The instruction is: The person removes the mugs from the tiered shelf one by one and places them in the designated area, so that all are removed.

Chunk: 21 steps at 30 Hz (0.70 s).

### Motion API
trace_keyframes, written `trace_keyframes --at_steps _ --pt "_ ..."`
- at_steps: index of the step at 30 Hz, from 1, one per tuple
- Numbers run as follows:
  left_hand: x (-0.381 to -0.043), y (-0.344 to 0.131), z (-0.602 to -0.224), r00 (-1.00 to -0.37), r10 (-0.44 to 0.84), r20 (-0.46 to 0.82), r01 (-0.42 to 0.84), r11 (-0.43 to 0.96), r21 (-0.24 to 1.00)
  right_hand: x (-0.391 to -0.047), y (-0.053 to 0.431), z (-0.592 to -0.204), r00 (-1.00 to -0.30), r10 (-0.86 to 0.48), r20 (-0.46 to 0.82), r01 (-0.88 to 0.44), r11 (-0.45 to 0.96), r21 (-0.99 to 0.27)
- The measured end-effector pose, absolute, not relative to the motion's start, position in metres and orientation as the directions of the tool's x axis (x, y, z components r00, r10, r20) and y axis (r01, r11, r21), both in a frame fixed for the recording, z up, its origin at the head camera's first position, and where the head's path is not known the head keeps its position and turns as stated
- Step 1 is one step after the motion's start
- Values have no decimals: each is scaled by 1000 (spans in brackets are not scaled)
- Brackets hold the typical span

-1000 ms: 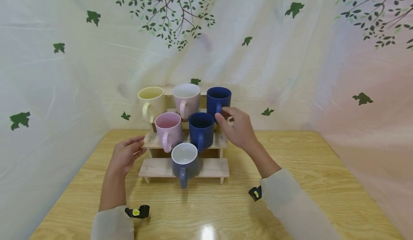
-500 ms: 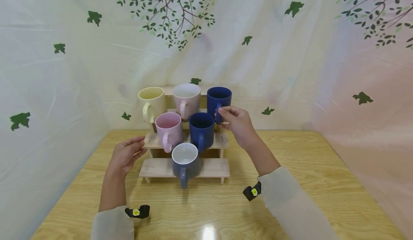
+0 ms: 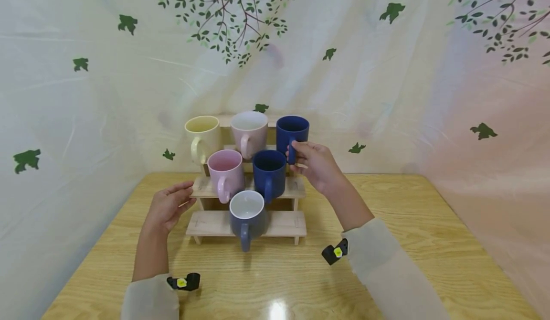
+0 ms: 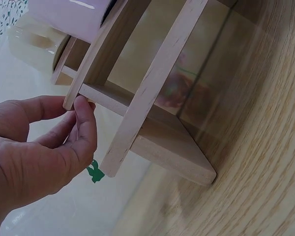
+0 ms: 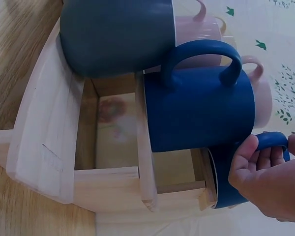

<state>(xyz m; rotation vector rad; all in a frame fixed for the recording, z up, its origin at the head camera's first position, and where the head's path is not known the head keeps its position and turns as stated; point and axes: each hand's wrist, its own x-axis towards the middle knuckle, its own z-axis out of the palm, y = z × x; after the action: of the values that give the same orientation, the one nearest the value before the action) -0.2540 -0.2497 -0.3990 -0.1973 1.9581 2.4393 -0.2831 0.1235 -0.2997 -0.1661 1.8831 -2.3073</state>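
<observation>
A light wooden tiered stand [image 3: 283, 223] holds several mugs. At its left side my left hand [image 3: 168, 208] pinches the end of the middle shelf [image 4: 96, 59] between thumb and fingers, seen closely in the left wrist view. My right hand [image 3: 320, 168] grips the handle of the dark blue mug [image 3: 282, 137] at the right of the upper row. In the right wrist view the fingers curl round that handle [image 5: 273, 140], and the mug's body is partly hidden behind the hand. A second dark blue mug [image 3: 275, 179] stands just in front, on the middle shelf.
A yellow mug [image 3: 210, 143] and a pale pink mug [image 3: 255, 136] share the upper row. Left on the middle shelf is a pink mug [image 3: 232, 179]; a grey-blue mug [image 3: 253, 224] stands on the lowest. Behind the wooden table [image 3: 386, 215] hangs a leaf-patterned cloth [image 3: 343, 86].
My right hand has shifted its fingers on the blue mug's handle, the thumb now higher along it, and the wrist has turned slightly. The left hand and the mugs stay put.
</observation>
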Motion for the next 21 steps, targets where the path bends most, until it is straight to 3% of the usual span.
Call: trace_keyframes --at_steps 10,21 --pt "-256 -250 -401 -991 -66 -117 -96 -255 962 -285 123 -295 -980 -197 -30 76 -234 -969" --pt "-262 -251 -398 -988 -62 -138 -121 -231 965 -282 128 -289 -983 -183 -26 52 -138 -989"
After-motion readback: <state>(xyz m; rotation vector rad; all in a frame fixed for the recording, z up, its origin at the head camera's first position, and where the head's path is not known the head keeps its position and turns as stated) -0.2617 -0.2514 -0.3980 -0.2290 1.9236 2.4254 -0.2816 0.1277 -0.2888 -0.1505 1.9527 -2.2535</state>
